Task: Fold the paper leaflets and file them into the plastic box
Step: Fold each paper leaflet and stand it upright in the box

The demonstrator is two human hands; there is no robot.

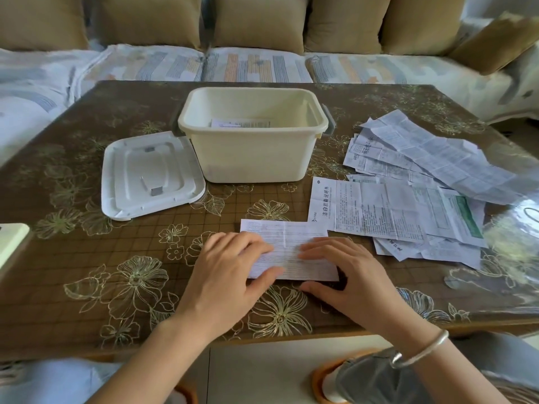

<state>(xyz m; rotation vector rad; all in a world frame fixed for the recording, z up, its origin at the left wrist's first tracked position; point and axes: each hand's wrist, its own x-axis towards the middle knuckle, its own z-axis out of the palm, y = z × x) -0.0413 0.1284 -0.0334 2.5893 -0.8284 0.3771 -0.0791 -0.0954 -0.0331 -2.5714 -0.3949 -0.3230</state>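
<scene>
A person sits at a low table (87,258) covered in a brown cloth with gold flower outlines. Both forearms reach forward over the near edge, and a silver bangle (420,349) circles the right wrist.

The left hand (230,275) and right hand (347,272) lie side by side on a single paper leaflet (291,243) that sits flat on the table just in front of the person. Both hands have their fingers stretched out and nearly straight, pressing down on the paper rather than gripping it. The left thumb rests on the sheet near its lower edge. The right thumb lies along the table just below the sheet. A crease runs down the middle of the leaflet.

To the right of it, a loose pile of leaflets (408,199) spreads out, overlapping and wrinkled, reaching the table's right side.

Further back on the left, a white lid (151,176) lies flat on the table. Just beside it, in the middle of the table, stands an open cream plastic box (253,158). One folded leaflet (240,123) lies at the bottom inside.

Behind the table runs a sofa with a striped cover and tan cushions (256,21).
</scene>
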